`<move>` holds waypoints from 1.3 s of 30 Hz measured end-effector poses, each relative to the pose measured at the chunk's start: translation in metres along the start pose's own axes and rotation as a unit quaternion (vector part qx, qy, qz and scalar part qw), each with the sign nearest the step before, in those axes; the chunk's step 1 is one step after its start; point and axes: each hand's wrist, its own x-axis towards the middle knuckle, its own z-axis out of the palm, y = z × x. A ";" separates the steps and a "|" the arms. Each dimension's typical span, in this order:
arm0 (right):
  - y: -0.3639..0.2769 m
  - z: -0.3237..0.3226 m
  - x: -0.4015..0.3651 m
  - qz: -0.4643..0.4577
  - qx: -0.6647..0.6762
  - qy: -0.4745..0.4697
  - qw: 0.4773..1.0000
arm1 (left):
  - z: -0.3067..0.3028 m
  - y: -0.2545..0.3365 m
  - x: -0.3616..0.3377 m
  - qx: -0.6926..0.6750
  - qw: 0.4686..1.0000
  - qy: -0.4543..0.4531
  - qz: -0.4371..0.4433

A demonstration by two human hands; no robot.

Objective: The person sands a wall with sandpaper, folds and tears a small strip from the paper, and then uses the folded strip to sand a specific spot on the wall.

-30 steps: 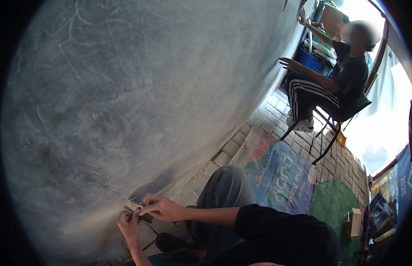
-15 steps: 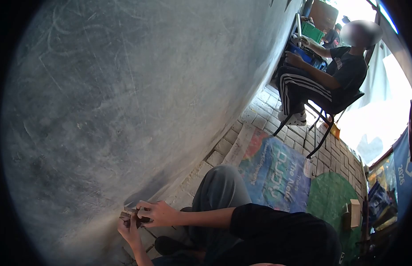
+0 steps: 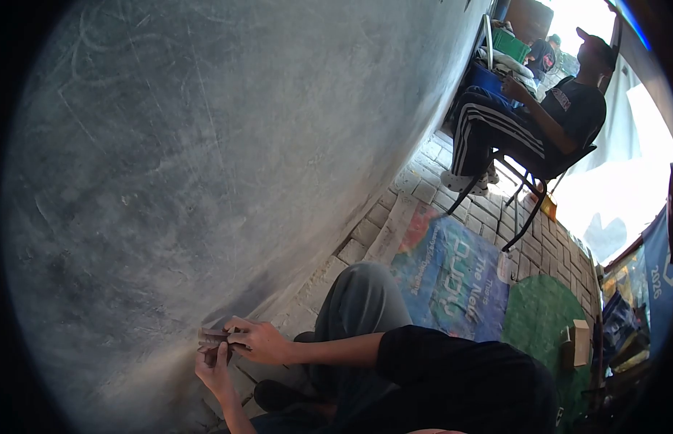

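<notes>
Near the foot of the wall, at the lower left, both hands are close together around small brown pieces. My left hand (image 3: 215,375) is closed on a small dark brown piece (image 3: 210,354), thumb pressed on its face. A flat brown strip (image 3: 213,335) with a paler end lies just above it. My right hand (image 3: 260,341) has its fingers bent and pinched at the right end of these pieces. Whether the strip and the darker piece are joined, and what they are made of, I cannot make out.
A grey wall (image 3: 206,159) fills the left side. A printed banner (image 3: 452,278) and a green round mat (image 3: 543,311) cover paving bricks; a small cardboard box (image 3: 579,343) stands on the mat. Another person (image 3: 568,108) sits on a black chair (image 3: 528,210) near a green crate (image 3: 510,45).
My hands have shifted slightly, and the flat brown strip shows more plainly above the left thumb. The seated person has turned the head away, drawn the arms in and moved the feet.
</notes>
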 end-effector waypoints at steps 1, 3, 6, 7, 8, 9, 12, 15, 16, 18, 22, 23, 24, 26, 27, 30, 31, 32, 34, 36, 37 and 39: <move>-0.001 -0.003 0.002 0.023 0.010 -0.012 1.000 | 0.004 0.009 -0.001 -0.025 0.999 0.005 -0.028; -0.001 -0.004 0.003 0.045 0.021 -0.024 0.998 | 0.005 0.012 -0.002 -0.048 0.997 0.012 -0.056; 0.002 -0.001 0.002 0.033 0.037 -0.013 0.999 | 0.002 0.009 -0.002 0.006 0.999 0.005 -0.052; 0.003 0.000 0.002 0.027 0.029 -0.003 0.999 | 0.003 0.011 -0.002 0.005 0.999 0.012 -0.045; 0.003 0.001 0.001 0.021 0.021 0.007 1.000 | 0.004 0.014 -0.002 0.005 0.999 0.020 -0.039; 0.002 0.000 0.001 0.019 0.029 0.004 0.999 | 0.003 0.015 -0.003 0.009 0.999 0.028 -0.039; 0.000 -0.003 0.002 -0.007 0.004 -0.002 1.000 | 0.001 0.014 -0.002 0.021 0.998 0.026 -0.045; -0.001 -0.003 0.002 -0.044 0.015 -0.003 0.999 | -0.002 0.010 -0.001 -0.025 0.997 0.041 -0.060; -0.002 -0.004 0.003 -0.037 0.032 -0.012 0.999 | -0.002 0.012 -0.001 -0.028 0.997 0.038 -0.063; -0.004 -0.005 0.005 -0.030 0.051 -0.021 0.998 | -0.006 0.009 -0.001 -0.029 0.997 0.036 -0.067; -0.009 -0.015 0.012 0.086 0.191 -0.062 0.976 | -0.010 0.004 0.002 -0.024 0.999 -0.004 -0.025; -0.012 -0.018 0.014 0.152 0.281 -0.069 0.945 | -0.009 0.007 0.002 -0.029 0.999 -0.009 -0.020; -0.010 -0.016 0.013 0.153 0.282 -0.070 0.945 | -0.007 0.011 0.002 -0.028 0.999 -0.008 -0.020; -0.002 -0.012 0.011 0.116 0.261 -0.083 0.955 | -0.002 0.017 0.000 -0.031 0.999 0.009 -0.027; -0.001 -0.011 0.010 0.118 0.263 -0.084 0.954 | 0.001 0.019 -0.001 -0.029 0.999 0.010 -0.028; 0.002 -0.008 0.009 0.102 0.232 -0.054 0.966 | 0.005 0.015 0.000 -0.056 0.996 0.052 -0.055; 0.001 -0.009 0.009 0.132 0.227 -0.057 0.963 | 0.003 0.011 0.001 -0.046 0.997 0.030 -0.056; 0.000 -0.009 0.008 0.162 0.226 -0.065 0.958 | -0.002 0.009 0.001 -0.034 0.998 0.013 -0.060; 0.000 -0.009 0.006 0.172 0.227 -0.065 0.956 | 0.000 0.019 -0.002 -0.029 0.997 0.008 -0.071; -0.001 -0.010 0.006 0.138 0.220 -0.045 0.965 | -0.002 0.023 -0.003 0.009 0.999 -0.002 -0.053; 0.002 -0.007 0.004 0.105 0.209 -0.022 0.972 | -0.006 0.020 -0.003 0.043 0.998 -0.009 -0.037; 0.007 -0.001 0.000 0.081 0.192 -0.014 0.978 | -0.006 0.027 -0.006 0.070 0.997 -0.012 -0.010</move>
